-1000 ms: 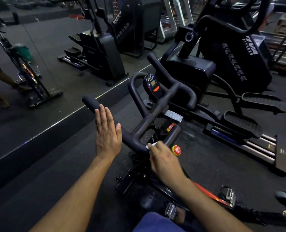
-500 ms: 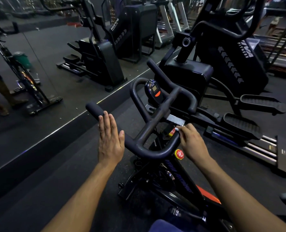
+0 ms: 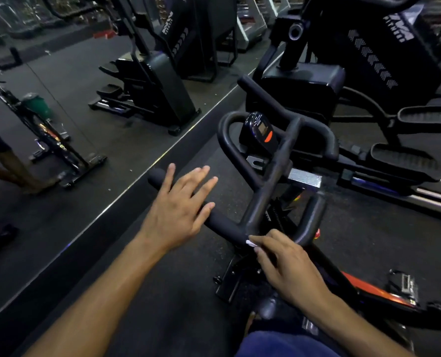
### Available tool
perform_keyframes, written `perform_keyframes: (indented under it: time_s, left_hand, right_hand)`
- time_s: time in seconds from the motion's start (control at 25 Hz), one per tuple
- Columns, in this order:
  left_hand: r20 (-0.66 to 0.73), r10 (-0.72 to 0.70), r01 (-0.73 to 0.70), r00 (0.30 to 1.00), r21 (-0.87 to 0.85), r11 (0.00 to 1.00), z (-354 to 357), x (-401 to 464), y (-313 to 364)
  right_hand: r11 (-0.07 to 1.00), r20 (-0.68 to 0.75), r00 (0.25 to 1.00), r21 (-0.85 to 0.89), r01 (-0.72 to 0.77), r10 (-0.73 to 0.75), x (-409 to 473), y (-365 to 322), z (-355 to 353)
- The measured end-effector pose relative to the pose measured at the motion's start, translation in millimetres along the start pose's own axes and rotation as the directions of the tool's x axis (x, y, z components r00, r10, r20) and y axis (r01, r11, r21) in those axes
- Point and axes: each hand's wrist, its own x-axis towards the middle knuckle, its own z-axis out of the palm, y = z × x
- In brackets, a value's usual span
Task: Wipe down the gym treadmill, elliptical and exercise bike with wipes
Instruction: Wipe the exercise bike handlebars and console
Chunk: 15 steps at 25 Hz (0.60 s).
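Right hand (image 3: 289, 264) pinched a small white wipe (image 3: 251, 243) against the near bar of the exercise bike handlebar (image 3: 222, 222), just below the centre junction. Left hand (image 3: 178, 210) lay flat over the left grip, fingers (image 3: 201, 176) straight and spread, gripping nothing. Risk: wipe looked bunched small; poor contact could leave bar sections unwiped.

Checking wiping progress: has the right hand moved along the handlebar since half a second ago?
Yes. The right hand with the wipe came back from beside the red knob to the handlebar junction.
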Motion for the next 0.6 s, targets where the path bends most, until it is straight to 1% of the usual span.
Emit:
perform_keyframes:
  time_s: [0.08, 0.16, 0.28, 0.36, 0.4, 0.48, 0.56, 0.6]
  left_hand:
    - [0.088, 0.188, -0.192, 0.978, 0.034, 0.981, -12, 30, -30]
    - [0.149, 0.322, -0.333, 0.935, 0.059, 0.941, -19, 61, -58]
    - [0.217, 0.483, -0.498, 0.849, 0.016, 0.867, -21, 101, -86]
    - [0.25, 0.561, -0.575, 0.789, -0.021, 0.818, -16, 128, -97]
    - [0.248, 0.605, -0.613, 0.756, -0.053, 0.788, -13, 142, -101]
    - [0.177, 0.701, -0.697, 0.691, -0.093, 0.711, -2, 167, -103]
    - [0.072, 0.804, -0.8, 0.59, -0.08, 0.594, 15, 190, -97]
    - [0.021, 0.852, -0.849, 0.523, -0.069, 0.524, 24, 202, -93]
  right_hand:
    - [0.998, -0.02, 0.999, 0.064, -0.024, 0.025, 13, -19, 20]
    - [0.992, -0.061, 0.998, 0.127, -0.026, 0.034, 29, -37, 38]
    - [0.972, -0.165, 0.983, 0.233, -0.039, 0.079, 49, -48, 46]
    - [0.969, -0.258, 0.959, 0.242, -0.05, 0.114, 55, -51, 45]
    - [0.972, -0.295, 0.944, 0.224, -0.079, 0.144, 57, -53, 47]
    - [0.978, -0.338, 0.921, 0.138, -0.155, 0.193, 57, -61, 52]
    - [0.976, -0.38, 0.905, -0.019, -0.216, 0.193, 53, -69, 60]
    - [0.96, -0.418, 0.883, -0.082, -0.269, 0.212, 52, -73, 65]
